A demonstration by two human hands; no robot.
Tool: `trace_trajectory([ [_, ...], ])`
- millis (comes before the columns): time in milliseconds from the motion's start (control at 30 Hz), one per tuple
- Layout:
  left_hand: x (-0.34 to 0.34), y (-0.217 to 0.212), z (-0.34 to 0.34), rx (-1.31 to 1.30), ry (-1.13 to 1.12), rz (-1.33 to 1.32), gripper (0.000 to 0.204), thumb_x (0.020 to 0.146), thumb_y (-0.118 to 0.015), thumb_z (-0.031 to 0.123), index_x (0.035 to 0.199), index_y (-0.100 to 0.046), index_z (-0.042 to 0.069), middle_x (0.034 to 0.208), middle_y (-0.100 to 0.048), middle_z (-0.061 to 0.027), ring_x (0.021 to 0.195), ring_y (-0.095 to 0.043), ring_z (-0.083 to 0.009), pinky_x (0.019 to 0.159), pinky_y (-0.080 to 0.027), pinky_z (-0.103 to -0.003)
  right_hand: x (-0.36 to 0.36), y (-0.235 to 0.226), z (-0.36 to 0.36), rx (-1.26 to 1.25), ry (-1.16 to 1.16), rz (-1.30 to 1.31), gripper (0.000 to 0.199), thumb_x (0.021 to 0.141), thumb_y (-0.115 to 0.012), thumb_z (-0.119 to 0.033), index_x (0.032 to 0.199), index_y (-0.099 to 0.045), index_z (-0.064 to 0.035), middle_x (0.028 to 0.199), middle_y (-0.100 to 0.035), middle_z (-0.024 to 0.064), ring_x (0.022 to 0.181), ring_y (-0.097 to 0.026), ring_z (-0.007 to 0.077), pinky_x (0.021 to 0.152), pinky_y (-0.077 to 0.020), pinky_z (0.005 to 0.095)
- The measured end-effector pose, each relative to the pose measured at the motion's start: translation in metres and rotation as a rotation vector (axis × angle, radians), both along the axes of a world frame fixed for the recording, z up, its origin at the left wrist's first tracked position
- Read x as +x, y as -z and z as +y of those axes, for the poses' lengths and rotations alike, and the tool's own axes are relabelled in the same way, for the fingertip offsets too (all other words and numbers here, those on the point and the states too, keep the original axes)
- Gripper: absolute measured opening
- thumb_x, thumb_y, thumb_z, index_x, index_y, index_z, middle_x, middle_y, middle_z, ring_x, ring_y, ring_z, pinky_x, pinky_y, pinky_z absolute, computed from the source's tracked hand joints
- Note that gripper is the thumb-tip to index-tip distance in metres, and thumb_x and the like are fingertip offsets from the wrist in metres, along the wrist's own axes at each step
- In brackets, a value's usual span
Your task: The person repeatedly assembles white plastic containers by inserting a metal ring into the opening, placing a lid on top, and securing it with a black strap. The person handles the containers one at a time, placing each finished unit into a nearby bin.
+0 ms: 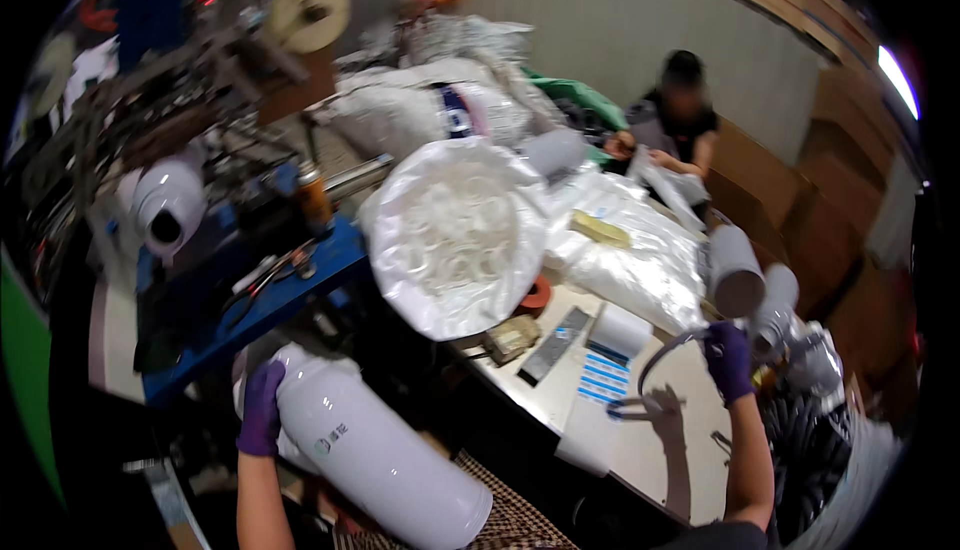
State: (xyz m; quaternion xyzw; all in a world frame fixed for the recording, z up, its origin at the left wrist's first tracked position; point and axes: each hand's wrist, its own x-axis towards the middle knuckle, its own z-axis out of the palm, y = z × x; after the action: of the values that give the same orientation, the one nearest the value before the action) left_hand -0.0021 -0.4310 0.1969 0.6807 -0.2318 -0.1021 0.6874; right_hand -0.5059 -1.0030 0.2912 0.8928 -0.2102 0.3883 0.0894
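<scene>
My left hand [262, 408], in a purple glove, is closed on the upper end of a large glossy white cylinder [385, 450] with small dark print on its side. The cylinder lies tilted across my lap, its lower end toward the right. Over the white table [650, 460], my right hand [728, 358], also gloved in purple, is closed on a thin curved grey band [660, 352]. The band arcs left and down from the fingers. A strip of blue and white labels [604, 380] lies beside it, near a white roll [620, 332].
A white bag of pale rings [455, 240] stands beyond my lap. At the left, a blue bench [270, 295] bears pliers [262, 285] and an orange can [312, 192] under a machine. White cylinders [737, 270] and black coils [810, 460] crowd the right. Across the table, a person [680, 125] handles plastic.
</scene>
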Motion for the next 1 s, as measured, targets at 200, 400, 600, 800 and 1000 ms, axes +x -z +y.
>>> trace_trajectory([
  [200, -0.012, -0.019, -0.024, -0.025, 0.145, 0.029, 0.031, 0.102, -0.064, 0.023, 0.127, -0.069, 0.004, 0.112, -0.07, -0.0066, 0.101, -0.064, -0.015, 0.092, -0.052, -0.032, 0.132, 0.013, 0.058, 1.353, -0.666, -0.715, 0.038, 0.111, -0.041, -0.02, 0.146, -0.049, -0.0114, 0.068, -0.039, -0.0043, 0.049, -0.037, 0.0079, 0.055, -0.047, 0.0232],
  [400, -0.041, -0.03, -0.047, -0.317, 0.239, 0.065, 0.066, 0.113, -0.024, 0.049, 0.135, -0.061, 0.0, 0.139, -0.06, -0.0119, 0.128, -0.056, -0.0226, 0.113, -0.042, -0.036, 0.357, 0.031, 0.295, 1.874, -0.969, -0.32, 0.043, 0.106, -0.053, -0.023, 0.147, -0.047, -0.0084, 0.071, -0.042, -0.0009, 0.055, -0.043, 0.0089, 0.072, -0.0531, 0.0264],
  [600, -0.035, -0.017, -0.011, -0.873, 0.394, 0.409, 0.024, 0.099, -0.056, 0.027, 0.087, -0.058, 0.006, 0.15, -0.05, -0.019, 0.143, -0.043, -0.0258, 0.122, -0.031, -0.042, 0.402, 0.044, 0.339, 2.454, -1.057, -0.202, 0.025, 0.109, -0.051, -0.026, 0.125, -0.062, -0.0096, 0.059, -0.037, -0.0064, 0.049, -0.035, 0.0043, 0.048, -0.0353, 0.0168],
  [800, -0.029, -0.017, -0.003, -0.834, 0.346, 0.525, 0.043, 0.109, -0.047, 0.041, 0.086, -0.061, 0.008, 0.104, -0.066, -0.0076, 0.085, -0.056, -0.0102, 0.087, -0.047, -0.027, 0.401, 0.055, 0.347, 2.353, -1.436, -0.232, 0.033, 0.111, -0.047, -0.025, 0.134, -0.062, -0.0067, 0.061, -0.036, -0.0066, 0.067, -0.051, 0.0117, 0.062, -0.0434, 0.0185],
  [1000, -0.038, -0.043, 0.017, -0.371, 0.311, 0.243, 0.046, 0.102, -0.058, 0.044, 0.123, -0.064, 0.004, 0.093, -0.058, -0.0004, 0.084, -0.052, -0.0057, 0.082, -0.045, -0.022, 0.408, 0.057, 0.348, 2.485, -1.644, -0.183, 0.044, 0.111, -0.045, -0.037, 0.143, -0.055, -0.0075, 0.083, -0.055, 0.0042, 0.093, -0.062, 0.0203, 0.094, -0.0494, 0.0332],
])
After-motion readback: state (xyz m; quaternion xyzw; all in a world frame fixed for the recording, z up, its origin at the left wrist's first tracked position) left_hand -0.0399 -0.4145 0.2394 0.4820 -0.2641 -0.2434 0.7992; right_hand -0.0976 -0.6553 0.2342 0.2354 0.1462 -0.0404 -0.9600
